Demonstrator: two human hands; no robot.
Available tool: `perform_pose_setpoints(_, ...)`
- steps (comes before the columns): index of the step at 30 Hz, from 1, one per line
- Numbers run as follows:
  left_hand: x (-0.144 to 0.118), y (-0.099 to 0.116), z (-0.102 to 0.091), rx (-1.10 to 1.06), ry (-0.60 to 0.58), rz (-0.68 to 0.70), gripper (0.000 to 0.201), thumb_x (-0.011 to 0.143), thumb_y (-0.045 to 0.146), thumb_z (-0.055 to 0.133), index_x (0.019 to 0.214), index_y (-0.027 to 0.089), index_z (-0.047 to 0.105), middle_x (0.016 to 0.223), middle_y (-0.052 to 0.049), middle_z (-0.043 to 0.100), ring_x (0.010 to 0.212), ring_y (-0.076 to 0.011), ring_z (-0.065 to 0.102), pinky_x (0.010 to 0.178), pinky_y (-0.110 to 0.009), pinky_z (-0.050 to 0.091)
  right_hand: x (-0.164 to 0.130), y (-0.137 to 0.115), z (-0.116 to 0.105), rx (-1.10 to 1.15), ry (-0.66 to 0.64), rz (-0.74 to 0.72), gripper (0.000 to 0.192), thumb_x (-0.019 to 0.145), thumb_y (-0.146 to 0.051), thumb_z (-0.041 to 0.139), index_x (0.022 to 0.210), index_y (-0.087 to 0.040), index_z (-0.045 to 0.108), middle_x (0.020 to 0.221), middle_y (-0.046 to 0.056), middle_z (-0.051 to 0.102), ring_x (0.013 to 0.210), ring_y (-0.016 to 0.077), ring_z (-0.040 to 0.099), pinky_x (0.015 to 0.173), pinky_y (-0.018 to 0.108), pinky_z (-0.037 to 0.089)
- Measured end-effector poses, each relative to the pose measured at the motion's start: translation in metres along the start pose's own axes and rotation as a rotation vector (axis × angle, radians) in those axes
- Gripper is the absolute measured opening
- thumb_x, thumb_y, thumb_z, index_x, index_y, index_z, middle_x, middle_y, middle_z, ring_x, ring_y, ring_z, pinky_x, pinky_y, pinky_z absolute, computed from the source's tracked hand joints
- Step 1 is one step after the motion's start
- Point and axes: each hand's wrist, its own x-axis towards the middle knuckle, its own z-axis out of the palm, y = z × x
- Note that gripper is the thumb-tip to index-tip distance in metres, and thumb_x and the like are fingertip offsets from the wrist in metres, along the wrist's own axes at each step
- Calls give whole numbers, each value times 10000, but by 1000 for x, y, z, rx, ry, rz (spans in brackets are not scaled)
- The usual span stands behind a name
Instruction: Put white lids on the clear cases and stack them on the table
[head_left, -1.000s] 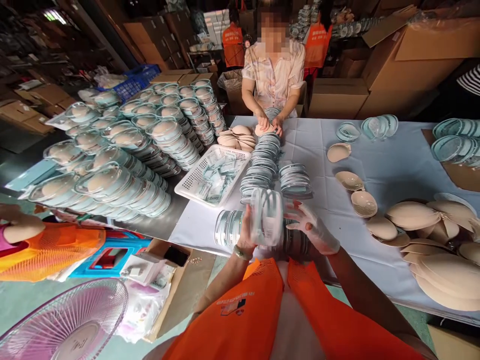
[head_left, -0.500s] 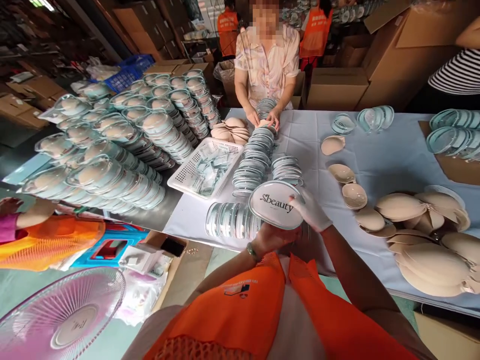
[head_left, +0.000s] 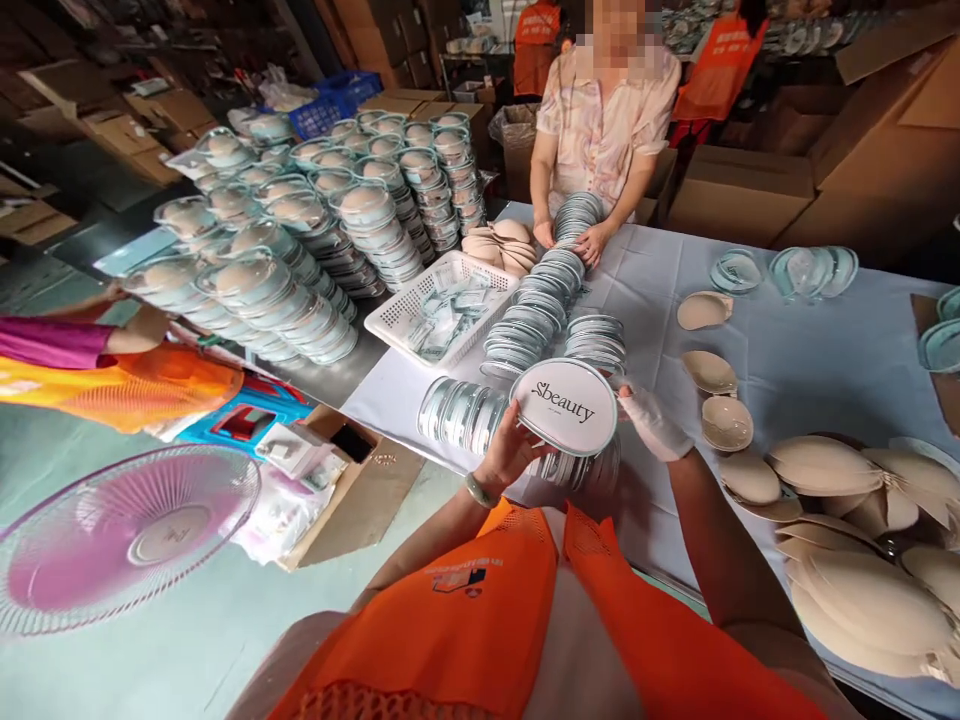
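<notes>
An oval package (head_left: 564,405) with a white face, a pale teal rim and "Sbeauty" lettering is held tilted above the near table edge. My left hand (head_left: 510,452) grips its left and lower side, fingers around the rim. My right hand (head_left: 654,418), in a white glove or wrap with bare fingertips, is closed at the package's right rim. Below and left, a row of similar clear-lidded packages (head_left: 459,412) stands on edge, partly covered by the held one. Behind it are a short stack (head_left: 595,340) and a long leaning line of packages (head_left: 529,322).
White basket (head_left: 386,325) with small packets; tall package stacks (head_left: 277,300) to its left. Beige bra cups (head_left: 862,580) lie right on the white-covered table (head_left: 637,290). Across it, a person's hands (head_left: 596,242) touch the package line. A pink fan (head_left: 135,540) stands lower left.
My view has turned, shifting the scene. My left hand has moved from beneath the package to its left side; my right thumb has left its face for the right rim. The person's hands opposite have shifted.
</notes>
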Motion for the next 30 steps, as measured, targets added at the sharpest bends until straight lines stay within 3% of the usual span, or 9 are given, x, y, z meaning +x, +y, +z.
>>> perform_pose_setpoints(2,-4,2,-3,4,8,5,530,952,614,690,1218,158,738,1041,-131,724,877,-263,729,871,-485,659,3,0,-2,148,-63,44,669,949,-769,534,1358,-270,712,1378,79,733,1233,284,698,939,408,623)
perform_pose_setpoints(7,-12,9,-6,-6,40,5,528,969,643,649,1280,223,720,1079,-115,731,956,-283,731,877,-489,660,12,-4,4,379,-133,138,550,864,-527,711,1335,-243,735,1433,78,709,1336,295,648,1025,390,593)
perform_pose_setpoints(13,-17,14,-2,-15,51,-78,642,1037,698,456,1179,142,743,1051,-145,733,913,-284,735,796,-441,662,17,0,5,467,-185,211,590,793,-562,777,1318,-295,745,1477,45,688,1405,302,614,1164,444,522)
perform_pose_setpoints(18,-12,19,-11,-11,22,-101,679,1026,723,439,1170,138,753,1073,-161,747,937,-300,747,829,-469,664,18,10,-7,385,-224,165,650,754,-560,858,1320,-265,736,1409,126,721,1280,312,698,1055,439,578)
perform_pose_setpoints(21,-5,22,-18,-1,-28,-135,698,1001,742,475,1247,148,749,1058,-166,766,952,-323,765,871,-511,655,16,11,-5,331,-276,82,631,750,-571,860,1296,-286,720,1306,115,763,1136,300,754,921,432,629)
perform_pose_setpoints(23,-1,20,-18,30,-58,-198,759,1030,735,401,1255,98,747,968,-175,771,913,-330,777,826,-483,650,12,8,1,203,-238,-92,558,758,-539,860,1240,-293,726,1256,97,773,1096,294,758,909,443,636)
perform_pose_setpoints(26,3,13,-14,120,-93,-317,863,1079,696,238,1205,3,736,878,-189,747,810,-300,778,703,-397,620,5,4,7,-176,-58,-384,269,863,-383,793,1107,-274,762,1152,84,788,1042,274,750,955,440,617)
perform_pose_setpoints(28,4,8,-13,177,-96,-374,886,1072,716,198,1231,10,709,960,-214,759,784,-284,779,636,-363,611,6,7,2,-434,65,-437,163,931,-342,727,1057,-255,784,1035,85,793,948,263,744,911,411,608)
perform_pose_setpoints(30,6,5,-16,229,-56,-326,824,1052,746,271,1317,69,658,1119,-236,769,835,-286,788,620,-362,630,15,16,-11,-674,151,-362,222,959,-364,704,1112,-234,798,986,94,782,913,265,727,849,376,585)
